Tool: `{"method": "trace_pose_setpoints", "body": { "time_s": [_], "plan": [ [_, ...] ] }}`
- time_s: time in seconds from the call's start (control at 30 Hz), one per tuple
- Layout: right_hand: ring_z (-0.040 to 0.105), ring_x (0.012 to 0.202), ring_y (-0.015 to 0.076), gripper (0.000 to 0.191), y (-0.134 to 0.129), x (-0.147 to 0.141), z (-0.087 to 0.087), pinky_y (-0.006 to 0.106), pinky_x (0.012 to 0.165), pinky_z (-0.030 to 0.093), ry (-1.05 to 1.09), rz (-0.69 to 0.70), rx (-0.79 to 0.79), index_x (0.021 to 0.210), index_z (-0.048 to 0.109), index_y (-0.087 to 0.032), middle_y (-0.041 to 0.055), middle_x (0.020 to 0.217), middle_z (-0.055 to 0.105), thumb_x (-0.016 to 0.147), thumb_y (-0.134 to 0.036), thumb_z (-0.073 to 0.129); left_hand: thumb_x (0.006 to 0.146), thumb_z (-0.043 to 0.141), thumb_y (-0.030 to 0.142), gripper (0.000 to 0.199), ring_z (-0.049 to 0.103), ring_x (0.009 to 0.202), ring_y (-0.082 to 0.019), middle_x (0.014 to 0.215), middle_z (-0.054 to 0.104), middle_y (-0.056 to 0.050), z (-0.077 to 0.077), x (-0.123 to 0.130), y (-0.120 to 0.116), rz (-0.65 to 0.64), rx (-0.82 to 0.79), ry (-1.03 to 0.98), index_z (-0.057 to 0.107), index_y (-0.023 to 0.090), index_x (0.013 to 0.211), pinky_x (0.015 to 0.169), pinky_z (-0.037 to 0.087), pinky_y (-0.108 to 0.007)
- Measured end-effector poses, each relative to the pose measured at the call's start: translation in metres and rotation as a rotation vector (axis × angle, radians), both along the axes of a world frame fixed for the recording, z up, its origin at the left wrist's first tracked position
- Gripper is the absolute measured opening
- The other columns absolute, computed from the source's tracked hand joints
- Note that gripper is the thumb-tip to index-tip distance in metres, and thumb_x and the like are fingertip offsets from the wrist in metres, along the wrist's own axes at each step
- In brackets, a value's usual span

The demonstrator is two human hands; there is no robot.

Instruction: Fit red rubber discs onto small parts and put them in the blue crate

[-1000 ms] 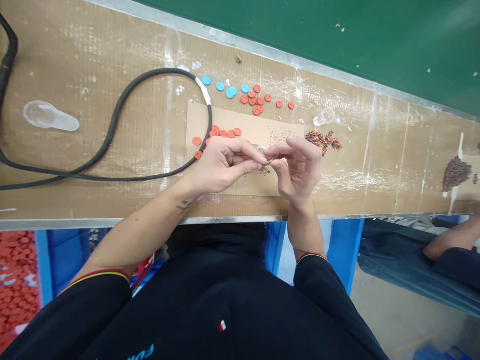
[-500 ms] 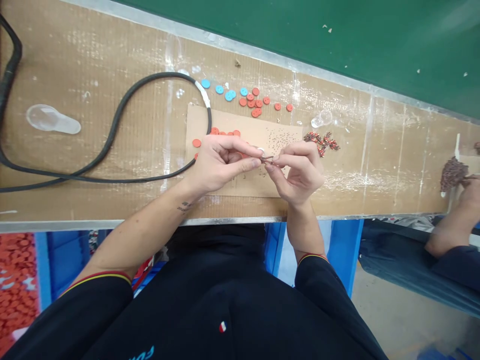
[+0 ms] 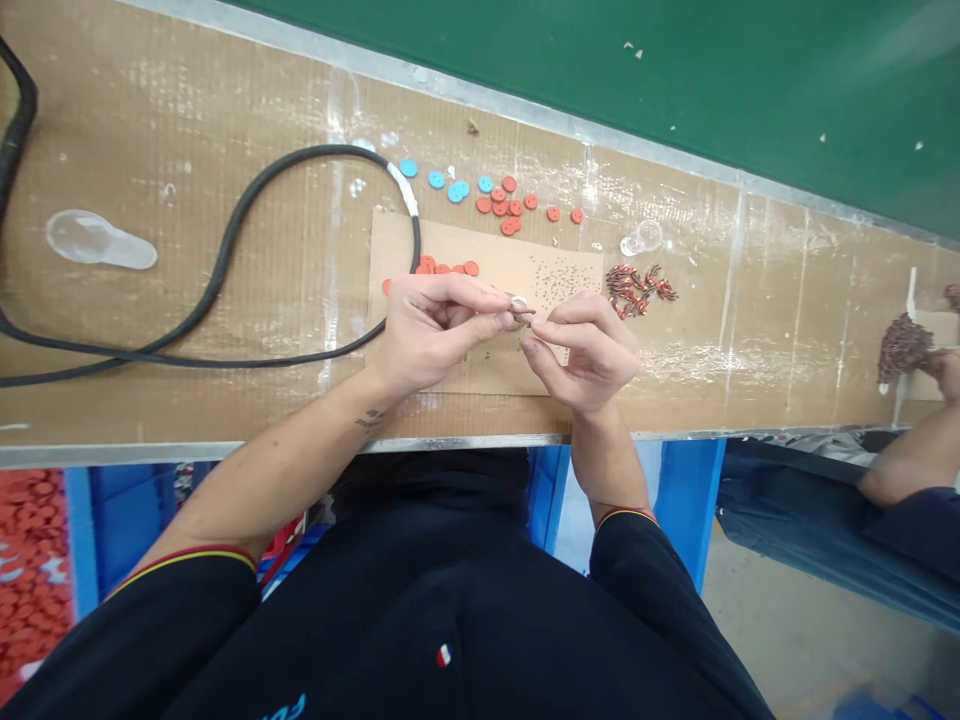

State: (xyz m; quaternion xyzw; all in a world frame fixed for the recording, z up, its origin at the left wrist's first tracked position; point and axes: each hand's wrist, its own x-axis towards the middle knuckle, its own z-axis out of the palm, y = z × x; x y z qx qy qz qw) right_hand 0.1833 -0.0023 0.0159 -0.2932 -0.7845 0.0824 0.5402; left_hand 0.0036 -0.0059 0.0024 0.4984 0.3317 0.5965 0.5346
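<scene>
Over the cardboard sheet (image 3: 442, 240), my left hand (image 3: 431, 330) pinches short thin brown wires (image 3: 523, 314) between thumb and forefinger. A small whitish edge shows at those fingertips; its kind is unclear. My right hand (image 3: 589, 350) is closed, its thumb and forefinger at the right end of the brown wires. Orange round button-like discs (image 3: 470, 268) lie on the sheet behind my left hand, partly hidden by it. Tiny dark bits (image 3: 562, 280) are scattered on the sheet beyond my right hand. To its right lies a pile of brown and orange-red wire pieces (image 3: 634, 290).
Blue discs (image 3: 436, 180) and more orange discs (image 3: 515, 207) lie behind the sheet. A black cable (image 3: 240, 215) loops across the left, near a clear plastic scoop (image 3: 97, 240). At far right, a co-worker's hand (image 3: 949, 375) is beside a brown bundle (image 3: 905, 348).
Both my hands have shifted slightly left in the view, still together at the brown wires. My right thumb and forefinger have changed position slightly. The co-worker's arm has moved a little.
</scene>
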Motion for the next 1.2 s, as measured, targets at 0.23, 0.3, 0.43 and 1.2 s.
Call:
{"method": "trace_pose_setpoints", "body": {
  "time_s": [0.23, 0.3, 0.43, 1.2],
  "plan": [
    [0.067, 0.076, 0.0133, 0.032, -0.002, -0.002, 0.003, 0.03, 0.063, 0.056, -0.002, 0.106, -0.042, 0.125, 0.073, -0.028, -0.0016, 0.088, 0.068, 0.094, -0.018, 0.073, 0.082, 0.089, 0.057, 0.035, 0.08, 0.078, -0.018, 0.081, 0.079, -0.001, -0.005, -0.005, 0.004, 0.02, 0.01, -0.019, 0.077, 0.024, 0.084, 0.073, 0.072, -0.034],
    [0.067, 0.077, 0.0136, 0.034, -0.003, -0.002, 0.003, 0.03, 0.064, 0.057, -0.018, 0.116, -0.041, 0.128, 0.072, -0.028, -0.0013, 0.089, 0.068, 0.095, -0.019, 0.072, 0.081, 0.088, 0.06, 0.038, 0.081, 0.079, -0.019, 0.083, 0.079, -0.001, -0.006, -0.005, 0.005, 0.019, -0.005, -0.009, 0.077, 0.024, 0.086, 0.075, 0.073, -0.035],
    [0.065, 0.074, 0.0137, 0.034, -0.002, -0.001, 0.004, 0.03, 0.061, 0.054, -0.018, 0.094, -0.022, 0.129, 0.071, -0.031, -0.002, 0.087, 0.068, 0.096, -0.022, 0.072, 0.084, 0.088, 0.056, 0.033, 0.082, 0.081, -0.019, 0.086, 0.081, -0.002, -0.004, -0.005, 0.004, 0.002, 0.02, -0.022, 0.077, 0.024, 0.087, 0.075, 0.073, -0.035],
    [0.064, 0.063, 0.0106, 0.017, 0.0, 0.001, 0.008, 0.029, 0.055, 0.051, 0.096, 0.062, -0.008, 0.112, 0.076, -0.03, -0.0053, 0.08, 0.072, 0.096, -0.024, 0.074, 0.094, 0.082, 0.032, 0.023, 0.031, 0.04, 0.001, 0.094, 0.083, -0.002, 0.002, -0.013, -0.001, -0.032, 0.32, 0.15, 0.077, 0.028, 0.116, 0.039, 0.028, -0.02]
  ]
}}
